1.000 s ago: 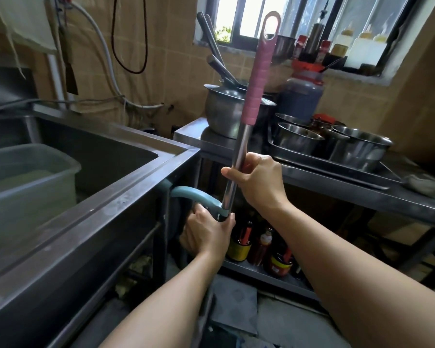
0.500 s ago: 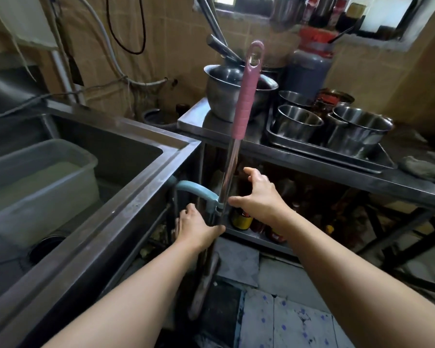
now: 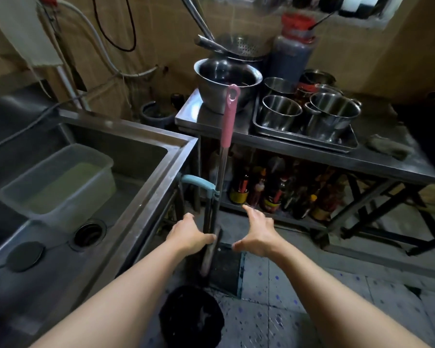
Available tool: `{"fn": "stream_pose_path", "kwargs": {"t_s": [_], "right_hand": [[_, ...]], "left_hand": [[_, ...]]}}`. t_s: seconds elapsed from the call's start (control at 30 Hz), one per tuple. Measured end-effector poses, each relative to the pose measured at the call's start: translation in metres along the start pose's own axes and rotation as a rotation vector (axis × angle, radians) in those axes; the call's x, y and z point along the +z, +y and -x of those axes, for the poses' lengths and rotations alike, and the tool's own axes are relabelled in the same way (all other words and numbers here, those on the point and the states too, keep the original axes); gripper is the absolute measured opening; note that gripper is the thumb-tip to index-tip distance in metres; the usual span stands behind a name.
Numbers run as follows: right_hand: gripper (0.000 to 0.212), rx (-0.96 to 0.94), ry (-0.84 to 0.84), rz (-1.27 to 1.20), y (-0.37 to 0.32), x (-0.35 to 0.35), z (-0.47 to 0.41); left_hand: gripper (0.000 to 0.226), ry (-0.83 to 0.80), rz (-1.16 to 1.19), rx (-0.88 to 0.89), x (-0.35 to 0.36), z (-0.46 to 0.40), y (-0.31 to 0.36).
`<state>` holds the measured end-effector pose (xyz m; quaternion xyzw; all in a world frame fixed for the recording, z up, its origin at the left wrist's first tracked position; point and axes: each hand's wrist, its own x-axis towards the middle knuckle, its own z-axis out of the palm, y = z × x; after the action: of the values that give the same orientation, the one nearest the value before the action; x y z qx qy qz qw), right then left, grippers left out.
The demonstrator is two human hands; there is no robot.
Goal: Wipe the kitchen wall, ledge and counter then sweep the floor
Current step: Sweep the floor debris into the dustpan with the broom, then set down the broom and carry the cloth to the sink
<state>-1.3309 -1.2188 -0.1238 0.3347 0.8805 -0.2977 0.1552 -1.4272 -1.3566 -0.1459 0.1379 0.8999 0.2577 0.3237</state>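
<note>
A broom with a pink grip [image 3: 229, 116] and a metal shaft [image 3: 220, 172] stands upright between the sink and the steel table. A light-blue handle [image 3: 197, 181] is clipped to the shaft and tops a dark dustpan pole [image 3: 208, 212]. My left hand [image 3: 187, 234] grips the lower part of that pole, thumb round it, just above the dark dustpan [image 3: 210, 257] on the floor. Right of the pole, my right hand [image 3: 258, 233] hovers with fingers spread, touching nothing.
A steel sink [image 3: 146, 133] with a plastic tub [image 3: 58, 182] of liquid is on the left. The steel table [image 3: 299, 149] carries bowls, a tray [image 3: 347, 145] and a rag [image 3: 387, 148], with bottles [image 3: 271, 194] on its lower shelf. A black bucket [image 3: 191, 320] stands on the tiled floor [image 3: 312, 297].
My right hand has let go of the broom shaft and dropped lower, fingers open. My left hand has slid down the dustpan pole. The view has tilted down toward the floor.
</note>
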Motion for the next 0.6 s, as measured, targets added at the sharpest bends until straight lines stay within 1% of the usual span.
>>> {"fn": "stream_pose_path", "kwargs": {"t_s": [0.13,0.3,0.47,0.6], "right_hand": [[0.105,0.065,-0.009,-0.014,0.000,-0.001,0.029],[0.104,0.100,0.057,-0.090,0.011,-0.020,0.066],[0.101,0.142,0.115,-0.139,0.035,-0.044,0.095],[0.099,0.154,0.158,-0.191,0.067,-0.068,0.110]], "left_hand": [[0.084,-0.049,0.017,-0.014,-0.004,0.027,0.000],[0.077,-0.063,0.013,0.012,-0.005,0.055,0.017],[0.078,-0.096,-0.020,0.079,0.004,0.078,0.048],[0.076,-0.116,-0.037,0.142,0.018,0.089,0.085]]}}
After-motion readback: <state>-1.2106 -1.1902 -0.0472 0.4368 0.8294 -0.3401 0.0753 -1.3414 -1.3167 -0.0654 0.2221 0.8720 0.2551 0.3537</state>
